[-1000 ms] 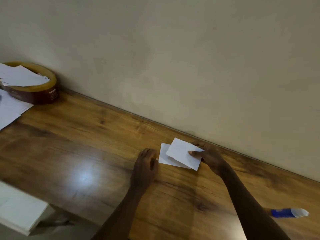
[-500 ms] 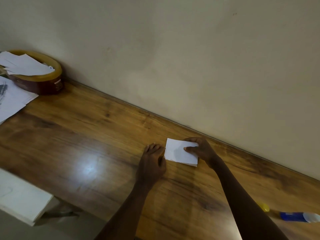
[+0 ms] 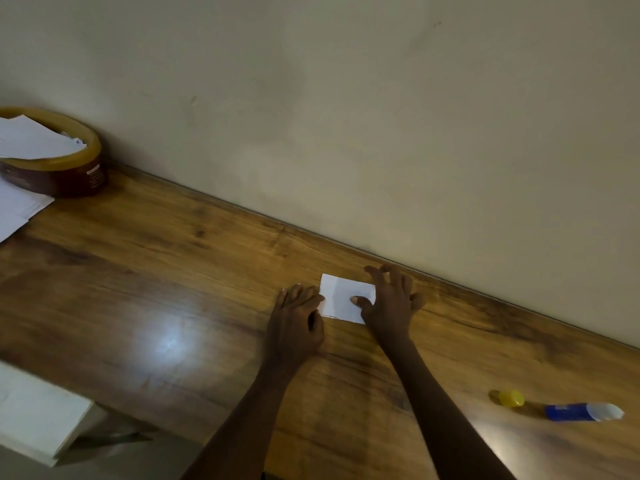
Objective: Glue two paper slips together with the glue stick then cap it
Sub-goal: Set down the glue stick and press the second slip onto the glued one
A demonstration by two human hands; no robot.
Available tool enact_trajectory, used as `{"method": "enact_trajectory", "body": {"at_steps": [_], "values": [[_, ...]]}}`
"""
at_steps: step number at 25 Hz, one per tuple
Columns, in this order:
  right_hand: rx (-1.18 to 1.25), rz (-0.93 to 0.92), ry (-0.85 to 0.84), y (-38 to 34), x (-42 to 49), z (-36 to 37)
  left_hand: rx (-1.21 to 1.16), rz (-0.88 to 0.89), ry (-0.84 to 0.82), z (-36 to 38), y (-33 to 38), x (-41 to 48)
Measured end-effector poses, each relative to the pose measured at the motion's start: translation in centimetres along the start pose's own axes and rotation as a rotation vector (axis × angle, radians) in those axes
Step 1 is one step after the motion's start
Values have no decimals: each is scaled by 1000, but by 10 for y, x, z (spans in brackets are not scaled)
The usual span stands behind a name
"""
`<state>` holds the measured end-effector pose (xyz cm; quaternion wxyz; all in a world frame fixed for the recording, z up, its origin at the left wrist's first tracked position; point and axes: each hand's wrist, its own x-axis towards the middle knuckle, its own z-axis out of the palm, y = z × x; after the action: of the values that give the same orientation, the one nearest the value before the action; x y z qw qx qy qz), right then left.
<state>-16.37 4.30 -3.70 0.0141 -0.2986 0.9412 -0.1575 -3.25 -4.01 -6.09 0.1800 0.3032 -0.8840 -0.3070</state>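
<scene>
— White paper slips (image 3: 341,297) lie stacked flat on the wooden table (image 3: 173,278), at about one o'clock from the left hand (image 3: 296,322). Which step is this?

— Pressing, I'd judge. The right hand (image 3: 391,303) has fingers spread, thumb down on the top slip. The left hand's fingers lie together at the slips' left edge.

— And the glue stick?

— The glue stick (image 3: 581,411) lies uncapped at four o'clock from the right hand, well apart; its yellow cap (image 3: 511,398) sits just beside it.

— Next?

— Probably reaching for both and fitting the cap squarely.

— Any writing?

— The brown tub (image 3: 62,174) at ten o'clock has a label, too small to read.
</scene>
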Motion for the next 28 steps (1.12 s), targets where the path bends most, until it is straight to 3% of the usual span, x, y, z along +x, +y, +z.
{"method": "enact_trajectory", "body": {"at_steps": [2,4,6,12,25,28], "values": [[-30,-103,17,-9,-13,7,-3,4,-4,1,1,0],[26,-234,-153,-24,-23,17,-2,1,-18,1,1,0],[44,-223,-258,-31,-29,23,12,-11,-27,1,1,1],[56,97,-24,6,-22,13,24,-24,1,-1,6,-2],[18,73,-72,10,-79,9,13,-25,7,-3,9,-2],[94,-21,-107,-17,-78,10,2,-37,-2,-4,8,-2]]}}
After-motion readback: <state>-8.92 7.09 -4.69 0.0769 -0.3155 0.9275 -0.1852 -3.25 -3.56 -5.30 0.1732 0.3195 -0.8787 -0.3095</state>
